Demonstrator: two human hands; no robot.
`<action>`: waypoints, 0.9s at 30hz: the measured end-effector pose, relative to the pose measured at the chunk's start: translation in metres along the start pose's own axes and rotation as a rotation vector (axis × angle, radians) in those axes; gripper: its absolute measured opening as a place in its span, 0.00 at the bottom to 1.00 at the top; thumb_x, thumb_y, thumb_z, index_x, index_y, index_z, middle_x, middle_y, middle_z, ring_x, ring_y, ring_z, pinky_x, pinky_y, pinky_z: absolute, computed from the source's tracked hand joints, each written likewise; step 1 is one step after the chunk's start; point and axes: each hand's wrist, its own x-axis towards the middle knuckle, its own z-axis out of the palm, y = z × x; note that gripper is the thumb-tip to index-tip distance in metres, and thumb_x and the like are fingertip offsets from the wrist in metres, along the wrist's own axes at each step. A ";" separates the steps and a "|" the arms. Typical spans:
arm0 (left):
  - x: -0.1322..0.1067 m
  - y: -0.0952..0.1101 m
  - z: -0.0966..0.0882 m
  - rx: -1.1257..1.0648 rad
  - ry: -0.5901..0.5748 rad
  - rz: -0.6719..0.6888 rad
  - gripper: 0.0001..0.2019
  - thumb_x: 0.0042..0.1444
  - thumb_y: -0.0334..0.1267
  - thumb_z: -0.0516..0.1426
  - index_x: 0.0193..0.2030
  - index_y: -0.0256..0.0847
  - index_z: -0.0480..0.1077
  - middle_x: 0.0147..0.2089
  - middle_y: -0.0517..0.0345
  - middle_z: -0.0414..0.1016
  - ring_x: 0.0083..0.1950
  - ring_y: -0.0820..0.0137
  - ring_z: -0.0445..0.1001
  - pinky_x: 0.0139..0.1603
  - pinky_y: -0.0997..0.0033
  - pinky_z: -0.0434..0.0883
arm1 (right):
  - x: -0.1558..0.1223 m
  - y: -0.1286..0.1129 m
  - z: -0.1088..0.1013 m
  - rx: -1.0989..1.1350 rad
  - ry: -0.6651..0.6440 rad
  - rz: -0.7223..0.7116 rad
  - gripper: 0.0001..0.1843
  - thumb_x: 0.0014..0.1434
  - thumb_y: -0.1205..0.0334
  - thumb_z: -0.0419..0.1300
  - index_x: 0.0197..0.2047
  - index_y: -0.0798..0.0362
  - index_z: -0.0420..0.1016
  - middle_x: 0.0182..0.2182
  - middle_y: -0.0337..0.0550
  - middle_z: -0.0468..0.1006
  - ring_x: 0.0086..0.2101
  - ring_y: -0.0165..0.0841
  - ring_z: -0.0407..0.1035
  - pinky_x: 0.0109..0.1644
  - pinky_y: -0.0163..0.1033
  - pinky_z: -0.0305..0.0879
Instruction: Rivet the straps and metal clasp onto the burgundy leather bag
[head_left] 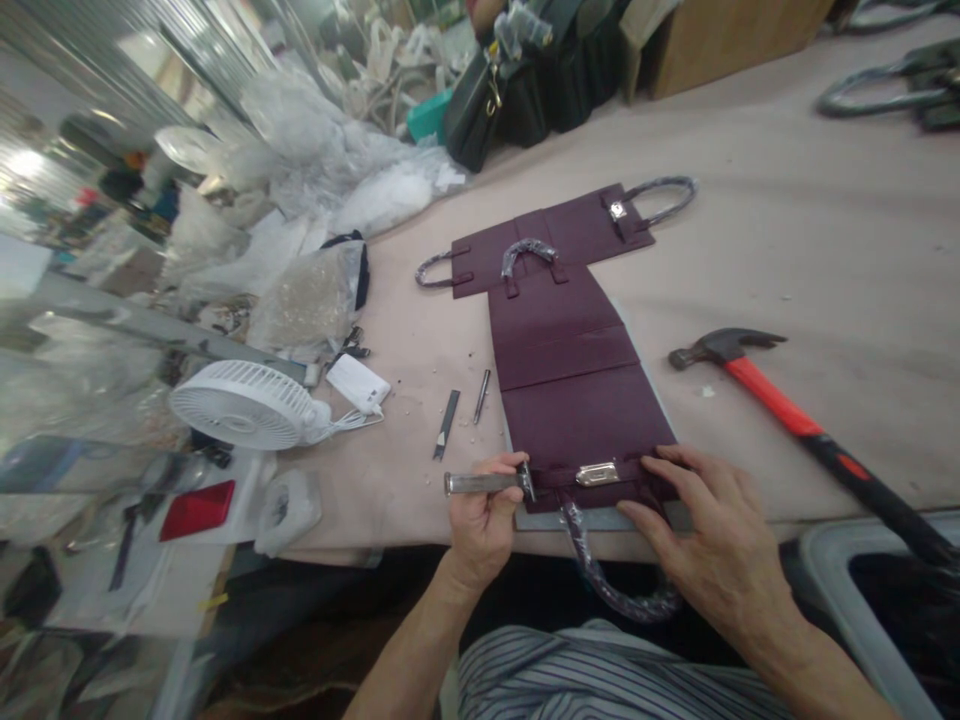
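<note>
My left hand (482, 515) is closed around a metal punch (484, 484). The punch lies nearly level, its wide head against the left end of the strap on a dark maroon leather bag panel (574, 410). My right hand (712, 510) pinches the panel's near right corner, fingers on top and thumb at the near edge. Between the hands, a silver clasp (598, 473) sits on the strap. A plastic-wrapped handle (600, 585) hangs from the panel over the table edge. Another wrapped handle (529, 250) rises at the panel's far end.
A second maroon panel (555, 235) lies behind. To the right rests a claw hammer (802, 415). Left are a flat metal tool (447, 425), a thin metal rod (481, 396), a white power bank (358, 384) and a fan (240, 405). Dark bags (525, 95) stand at the back.
</note>
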 end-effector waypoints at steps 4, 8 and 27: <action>0.000 0.000 0.001 -0.013 0.018 0.012 0.05 0.67 0.36 0.57 0.47 0.40 0.72 0.50 0.49 0.81 0.52 0.64 0.81 0.56 0.63 0.78 | 0.001 0.000 0.000 0.006 -0.002 0.000 0.23 0.69 0.46 0.56 0.52 0.58 0.72 0.50 0.55 0.73 0.49 0.48 0.68 0.54 0.54 0.68; 0.000 -0.001 0.002 -0.001 0.023 0.014 0.05 0.67 0.35 0.57 0.47 0.41 0.71 0.51 0.49 0.81 0.52 0.64 0.82 0.56 0.62 0.78 | 0.000 0.000 0.000 0.013 -0.003 0.012 0.23 0.69 0.46 0.56 0.52 0.58 0.73 0.50 0.55 0.73 0.50 0.48 0.68 0.53 0.55 0.68; 0.011 0.000 0.002 -0.009 0.003 -0.063 0.04 0.65 0.37 0.58 0.42 0.39 0.72 0.47 0.47 0.81 0.48 0.63 0.83 0.51 0.63 0.80 | 0.000 0.000 -0.001 0.014 -0.017 0.013 0.22 0.67 0.48 0.59 0.52 0.58 0.73 0.51 0.56 0.73 0.50 0.48 0.68 0.54 0.56 0.69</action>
